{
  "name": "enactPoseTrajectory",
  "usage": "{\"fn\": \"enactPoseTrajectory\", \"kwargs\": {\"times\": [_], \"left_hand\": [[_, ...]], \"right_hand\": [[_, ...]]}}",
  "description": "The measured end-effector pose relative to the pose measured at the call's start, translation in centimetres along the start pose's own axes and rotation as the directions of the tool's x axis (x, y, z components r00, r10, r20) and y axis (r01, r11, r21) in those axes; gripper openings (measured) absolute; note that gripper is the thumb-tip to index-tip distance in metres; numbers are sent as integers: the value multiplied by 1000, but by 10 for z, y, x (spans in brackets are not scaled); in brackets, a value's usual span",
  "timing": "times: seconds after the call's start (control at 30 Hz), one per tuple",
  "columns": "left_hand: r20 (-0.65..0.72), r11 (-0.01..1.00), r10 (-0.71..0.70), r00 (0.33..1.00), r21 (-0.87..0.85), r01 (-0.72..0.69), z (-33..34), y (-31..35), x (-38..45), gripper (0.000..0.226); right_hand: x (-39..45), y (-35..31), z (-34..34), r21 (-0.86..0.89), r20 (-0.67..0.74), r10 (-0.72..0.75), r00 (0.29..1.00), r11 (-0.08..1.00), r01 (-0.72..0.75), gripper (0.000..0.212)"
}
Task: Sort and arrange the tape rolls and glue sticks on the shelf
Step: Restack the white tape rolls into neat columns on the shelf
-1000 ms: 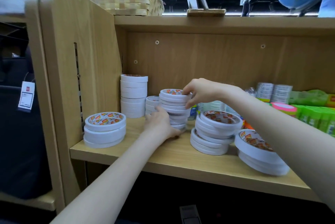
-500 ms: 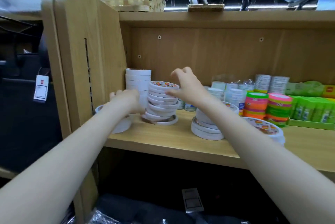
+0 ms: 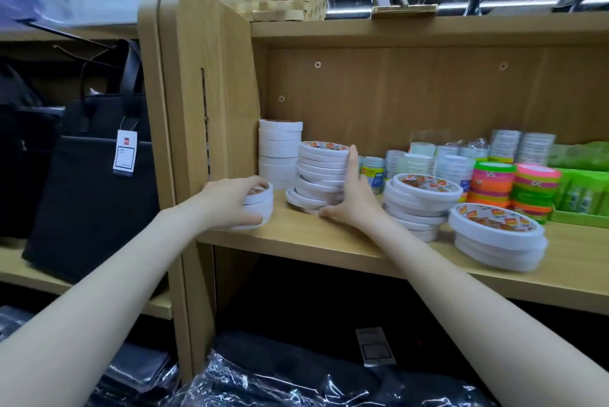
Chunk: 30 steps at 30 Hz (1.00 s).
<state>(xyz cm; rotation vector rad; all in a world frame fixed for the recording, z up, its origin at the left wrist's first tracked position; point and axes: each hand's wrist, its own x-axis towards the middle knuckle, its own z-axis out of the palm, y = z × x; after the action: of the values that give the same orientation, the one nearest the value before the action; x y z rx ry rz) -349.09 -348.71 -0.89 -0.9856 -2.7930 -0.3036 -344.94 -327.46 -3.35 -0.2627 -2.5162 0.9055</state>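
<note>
1. Your wooden shelf point(image 3: 329, 241) carries a leaning stack of white tape rolls point(image 3: 321, 181) near its left end.
2. Behind that leaning stack stands a straight white stack point(image 3: 279, 152).
3. Left of it sits a short stack point(image 3: 260, 205).
4. Right of it sit two more white stacks point(image 3: 421, 205), then neon tape rolls point(image 3: 514, 189).
</note>
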Motion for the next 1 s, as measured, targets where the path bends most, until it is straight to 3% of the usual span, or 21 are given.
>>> {"fn": "enactPoseTrajectory", "kwargs": {"times": [0.13,0.27,0.4,0.5,0.6,0.7,0.9,1.0], "left_hand": [[64,980,80,995,-188,-67,-6,-13,-9,60],[92,959,139,986,-261,-111,-12,-19,-11,50],[-51,925,71,996,-371,-84,-21,-25,4,39],[-194,968,-3,981,-248,-46,-24,-25,25,43],[-241,982,-67,968,-189,21,-26,-21,48,48],[-246,985,-127,961,-146,92,-27,-15,61,58],[-273,987,-136,952,46,154,-10,-13,66,73],[-334,973,-21,942,209,96,-13,-14,67,71]], "right_hand": [[5,-2,15,15,-27,-59,998,998,59,130],[26,-23,37,-22,30,-128,991,991,129,124],[52,-32,49,2,131,-242,961,970,244,119],[64,-30,30,44,159,-277,948,961,274,108],[70,-28,8,92,183,-233,955,971,219,78],[76,-31,7,87,82,-185,979,980,178,60],[78,-35,21,301,98,-207,973,938,169,67],[78,-30,25,357,158,-237,959,919,168,75]]}}
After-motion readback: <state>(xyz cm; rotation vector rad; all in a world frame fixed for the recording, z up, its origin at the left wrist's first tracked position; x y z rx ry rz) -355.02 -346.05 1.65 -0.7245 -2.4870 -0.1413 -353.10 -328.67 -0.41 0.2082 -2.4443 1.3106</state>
